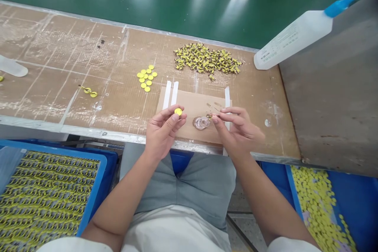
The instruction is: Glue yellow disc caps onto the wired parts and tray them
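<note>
- Pinched between the thumb and fingers of the left hand (161, 132), a flat, round, bright yellow disc (178, 112) sits at the fingertips, above the left part of the tan rectangular cardboard sheet (195, 102).
- Thumb and fingers of the right hand (240, 132) pinch a small dark-and-yellow piece (210, 116) over the sheet's right part; its exact shape is too small to tell.
- On the sheet, between the hands, rests a clear, round, glossy object (201, 123).
- White tape strips (167, 95) lie across the sheet's left and right ends.
- Left of the sheet lies a loose cluster of yellow discs (150, 77); beyond it, a heap of small yellow-and-dark pieces (206, 59).
- Brown, shiny, scuffed worktop (260, 98) spreads around the sheet, with a glossy green surface (165, 4) farther beyond.
- Right of the sheet, a white plastic bottle with a blue nozzle (295, 39) leans by a grey panel (330, 102).
- Below the sheet's level, a blue tray (102, 165) of yellow-and-dark rows stands left, and a blue bin (354, 201) with yellow pieces right.
</note>
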The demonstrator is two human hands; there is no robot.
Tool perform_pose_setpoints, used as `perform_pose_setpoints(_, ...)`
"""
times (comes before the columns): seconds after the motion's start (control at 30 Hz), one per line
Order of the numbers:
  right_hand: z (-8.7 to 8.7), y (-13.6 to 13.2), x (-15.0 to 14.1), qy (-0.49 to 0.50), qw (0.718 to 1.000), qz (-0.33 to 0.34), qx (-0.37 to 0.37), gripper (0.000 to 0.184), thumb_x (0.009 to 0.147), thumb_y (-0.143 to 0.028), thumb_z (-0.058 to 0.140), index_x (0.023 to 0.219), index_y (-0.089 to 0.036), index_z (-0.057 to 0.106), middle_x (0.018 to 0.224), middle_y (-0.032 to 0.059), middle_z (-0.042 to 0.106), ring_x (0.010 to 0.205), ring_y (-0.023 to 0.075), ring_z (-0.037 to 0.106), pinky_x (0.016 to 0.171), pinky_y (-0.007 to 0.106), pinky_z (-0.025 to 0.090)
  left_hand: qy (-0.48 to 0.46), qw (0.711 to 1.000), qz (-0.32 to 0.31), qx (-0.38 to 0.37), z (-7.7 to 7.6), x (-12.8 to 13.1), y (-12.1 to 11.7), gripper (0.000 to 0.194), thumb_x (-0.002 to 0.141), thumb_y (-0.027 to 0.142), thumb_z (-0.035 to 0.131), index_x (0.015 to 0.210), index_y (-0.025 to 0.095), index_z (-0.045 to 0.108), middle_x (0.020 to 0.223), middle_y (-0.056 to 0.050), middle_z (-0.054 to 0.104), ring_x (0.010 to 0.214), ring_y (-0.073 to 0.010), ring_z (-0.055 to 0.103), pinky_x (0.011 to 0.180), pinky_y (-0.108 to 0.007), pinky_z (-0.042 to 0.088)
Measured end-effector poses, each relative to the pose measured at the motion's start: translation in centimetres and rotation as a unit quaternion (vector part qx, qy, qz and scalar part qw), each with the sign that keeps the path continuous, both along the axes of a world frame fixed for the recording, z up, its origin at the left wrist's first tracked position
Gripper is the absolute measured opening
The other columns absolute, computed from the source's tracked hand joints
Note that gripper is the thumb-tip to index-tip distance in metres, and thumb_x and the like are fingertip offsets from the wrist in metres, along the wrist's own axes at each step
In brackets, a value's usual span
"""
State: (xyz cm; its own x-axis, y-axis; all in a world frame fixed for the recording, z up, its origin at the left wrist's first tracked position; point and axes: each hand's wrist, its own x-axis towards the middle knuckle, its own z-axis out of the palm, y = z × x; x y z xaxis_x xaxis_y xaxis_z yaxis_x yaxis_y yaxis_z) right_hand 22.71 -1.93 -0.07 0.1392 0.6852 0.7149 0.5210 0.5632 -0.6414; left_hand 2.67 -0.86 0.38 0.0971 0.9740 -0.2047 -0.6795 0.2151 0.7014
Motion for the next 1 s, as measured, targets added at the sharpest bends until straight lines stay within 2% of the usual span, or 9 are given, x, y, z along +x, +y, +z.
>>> perform_pose_setpoints(0.13, 0.45, 0.12, 0.41, -0.116, 0.993, 0.009, 0.035, 0.032, 0.082, -0.005, 0.079, 0.104, -0.028, 0.074, 0.091, 0.0011, 0.077, 0.091, 0.0245, 0.071, 0.077, 0.043, 0.061, 0.008, 1.0, 0.0, -0.007, -0.02, 0.04, 0.03, 0.023, 0.078, 0.024, 0.083, 0.1, 0.023, 0.08, 0.104, -0.004, 0.078, 0.087, -0.012, 0.075, 0.082, -0.018, 0.06)
perform_pose_setpoints(0.2, 0.47, 0.24, 0.4, -0.142, 0.989, 0.011, 0.048, 0.032, 0.084, -0.006, 0.078, 0.106, -0.028, 0.072, 0.093, 0.001, 0.077, 0.091, 0.0248, 0.072, 0.079, 0.044, 0.061, 0.013, 1.0, 0.002, -0.014, -0.02, 0.05, 0.01, 0.024, 0.077, 0.026, 0.084, 0.1, 0.023, 0.08, 0.105, -0.004, 0.078, 0.087, -0.0128, 0.075, 0.083, -0.019, 0.06)
perform_pose_setpoints(0.33, 0.18, 0.23, 0.1, -0.101, 0.994, -0.013, 0.03, 0.033, 0.086, -0.012, 0.078, 0.114, -0.026, 0.07, 0.09, 0.0033, 0.076, 0.09, 0.0251, 0.071, 0.075, 0.043, 0.063, 0.01, 1.0, 0.0, -0.021, 0.01, -0.01, -0.02, 0.026, 0.075, 0.028, 0.086, 0.101, 0.023, 0.08, 0.106, -0.005, 0.078, 0.089, -0.0141, 0.075, 0.085, -0.022, 0.06)
perform_pose_setpoints(0.43, 0.1, 0.13, 0.05, -0.089, 0.996, -0.004, 0.008, 0.026, 0.085, -0.013, 0.079, 0.107, -0.026, 0.072, 0.088, 0.003, 0.075, 0.09, 0.0248, 0.072, 0.073, 0.042, 0.064, 0.007, 1.0, -0.004, -0.021, 0.05, -0.06, -0.01, 0.025, 0.076, 0.028, 0.085, 0.101, 0.023, 0.08, 0.105, -0.005, 0.078, 0.088, -0.0146, 0.075, 0.085, -0.023, 0.06)
perform_pose_setpoints(0.6, 0.36, 0.28, 0.22, -0.117, 0.993, 0.0, 0.033, 0.021, 0.087, -0.013, 0.077, 0.102, -0.027, 0.073, 0.089, 0.0011, 0.077, 0.083, 0.024, 0.073, 0.076, 0.046, 0.063, 0.007, 1.0, -0.004, -0.016, 0.05, -0.08, 0.02, 0.024, 0.078, 0.027, 0.084, 0.101, 0.023, 0.08, 0.105, -0.005, 0.078, 0.088, -0.0143, 0.075, 0.083, -0.022, 0.061)
perform_pose_setpoints(1.0, 0.61, 0.38, -0.01, -0.181, 0.981, 0.01, 0.064, 0.036, 0.083, -0.005, 0.076, 0.111, -0.028, 0.072, 0.091, 0.003, 0.076, 0.09, 0.0246, 0.071, 0.077, 0.043, 0.061, -0.006, 1.0, -0.007, -0.013, 0.14, -0.01, -0.01, 0.023, 0.078, 0.025, 0.083, 0.101, 0.023, 0.08, 0.104, -0.004, 0.078, 0.088, -0.0131, 0.075, 0.083, -0.02, 0.06)
